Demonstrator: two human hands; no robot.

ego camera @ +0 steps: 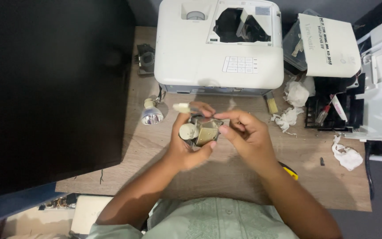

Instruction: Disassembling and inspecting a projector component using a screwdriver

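A loose bulb [151,116] is left lying on the desk [226,177]. A lamp module [201,131], metal-cased with a cream cap, is clasped above the desk by the left hand [186,148], fingers curled round it. Its top edge is pinched by the right hand [247,132]. Behind, the opened white projector [217,44] is seen

Projector [200,48] behind lamp module [202,131]; loose bulb [151,116] left; tissue wads [288,117] right.

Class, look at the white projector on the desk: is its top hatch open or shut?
Open: the white projector shows a dark, uncovered opening in its top, with inner parts visible.
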